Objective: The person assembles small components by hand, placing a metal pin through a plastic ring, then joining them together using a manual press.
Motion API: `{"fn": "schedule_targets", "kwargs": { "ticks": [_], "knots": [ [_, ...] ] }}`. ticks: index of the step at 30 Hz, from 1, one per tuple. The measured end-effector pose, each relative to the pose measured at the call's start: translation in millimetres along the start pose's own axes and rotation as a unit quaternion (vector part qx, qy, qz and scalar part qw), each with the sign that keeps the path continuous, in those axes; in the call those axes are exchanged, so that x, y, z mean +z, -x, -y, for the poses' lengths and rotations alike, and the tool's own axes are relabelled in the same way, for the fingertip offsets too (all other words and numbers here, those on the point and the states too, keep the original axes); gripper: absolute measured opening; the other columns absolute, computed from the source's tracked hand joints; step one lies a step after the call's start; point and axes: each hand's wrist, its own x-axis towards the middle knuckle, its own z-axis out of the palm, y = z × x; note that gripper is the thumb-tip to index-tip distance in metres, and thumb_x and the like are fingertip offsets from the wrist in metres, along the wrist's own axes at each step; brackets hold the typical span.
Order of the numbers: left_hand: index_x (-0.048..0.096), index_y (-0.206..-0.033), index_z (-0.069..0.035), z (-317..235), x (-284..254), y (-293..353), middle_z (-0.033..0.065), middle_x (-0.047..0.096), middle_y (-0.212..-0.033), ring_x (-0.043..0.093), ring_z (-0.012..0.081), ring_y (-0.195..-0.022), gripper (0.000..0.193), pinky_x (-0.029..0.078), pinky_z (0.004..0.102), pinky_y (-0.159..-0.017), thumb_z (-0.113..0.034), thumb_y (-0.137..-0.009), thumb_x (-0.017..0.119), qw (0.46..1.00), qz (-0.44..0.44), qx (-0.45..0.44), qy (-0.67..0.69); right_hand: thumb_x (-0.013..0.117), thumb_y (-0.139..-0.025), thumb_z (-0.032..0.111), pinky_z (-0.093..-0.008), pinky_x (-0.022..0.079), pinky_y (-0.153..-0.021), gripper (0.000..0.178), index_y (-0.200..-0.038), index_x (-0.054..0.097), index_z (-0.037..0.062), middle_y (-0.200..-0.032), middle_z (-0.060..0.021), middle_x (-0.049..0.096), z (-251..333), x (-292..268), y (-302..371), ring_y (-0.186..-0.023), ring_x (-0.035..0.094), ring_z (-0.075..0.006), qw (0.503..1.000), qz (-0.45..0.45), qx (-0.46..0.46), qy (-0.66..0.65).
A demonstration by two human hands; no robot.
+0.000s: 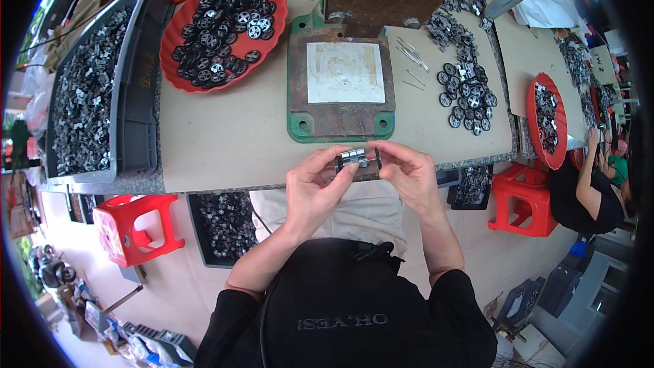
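Note:
Just in front of the table's near edge, my left hand (315, 187) pinches a small shiny silver-and-black part (353, 157) between thumb and fingers. A thin metal pin sticks out of the part's right side, and a dark wheel shows at its left end, partly covered by my fingers. My right hand (413, 176) is closed on a small black wheel (378, 158) seen edge-on at the pin's right end. Beyond my hands stands a green press base (297, 126) carrying a white plate (345, 73). Loose black wheels with silver spokes (470, 99) lie to its right.
A red scalloped bowl (168, 61) of wheels sits at the left, beside a grey crate (136, 99) of small parts. Thin metal pins (412, 54) lie right of the press. Red stools (139, 228) stand below the table. Another person (589, 194) works at far right.

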Motion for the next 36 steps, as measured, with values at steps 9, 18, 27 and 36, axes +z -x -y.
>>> {"fn": "schedule_targets", "kwargs": {
  "ticks": [9, 18, 27, 36],
  "knots": [
    [0.055, -0.110, 0.002, 7, -8, -9, 0.0054, 0.061, -0.102, 0.058, 0.0087, -0.095, 0.023, 0.049, 0.0224, -0.079, -0.001, -0.087, 0.060, 0.982, 0.043, -0.063, 0.175, 0.069, -0.079, 0.004, -0.0212, 0.043, -0.060, 0.022, -0.100, 0.065, -0.0007, -0.079, -0.0015, 0.062, 10, 16, -8, -0.066, 0.052, -0.0063, 0.998, -0.035, -0.058, -0.017],
    [0.057, -0.104, 0.002, -33, -13, -49, 0.0055, 0.064, -0.096, 0.060, 0.0101, -0.088, 0.024, 0.049, 0.0249, -0.079, 0.001, -0.081, 0.064, 0.990, 0.129, 0.009, 0.050, 0.068, -0.079, 0.003, -0.0218, 0.044, -0.063, 0.027, -0.105, 0.063, -0.0009, -0.082, -0.0046, 0.064, 54, -2, -40, -0.068, 0.052, -0.0080, 0.977, 0.041, -0.086, 0.192],
    [0.061, -0.098, 0.002, -22, -16, -135, 0.0146, 0.060, -0.102, 0.063, 0.0225, -0.090, 0.028, 0.048, 0.0334, -0.078, -0.010, -0.074, 0.069, 0.957, -0.038, 0.149, -0.246, 0.066, -0.082, 0.006, -0.0216, 0.044, -0.058, 0.029, -0.109, 0.062, 0.0001, -0.082, -0.0058, 0.064, 34, -23, -53, -0.066, 0.054, -0.0082, 0.975, -0.082, -0.127, 0.162],
    [0.060, -0.098, 0.002, -19, -3, -131, 0.0158, 0.058, -0.104, 0.062, 0.0255, -0.091, 0.028, 0.048, 0.0344, -0.080, -0.010, -0.074, 0.070, 0.956, -0.056, 0.176, -0.228, 0.065, -0.083, 0.008, -0.0215, 0.044, -0.060, 0.022, -0.104, 0.065, 0.0003, -0.088, -0.0056, 0.067, 84, -77, -49, -0.071, 0.056, -0.0075, 0.947, -0.164, -0.172, 0.217]
  ]
}}
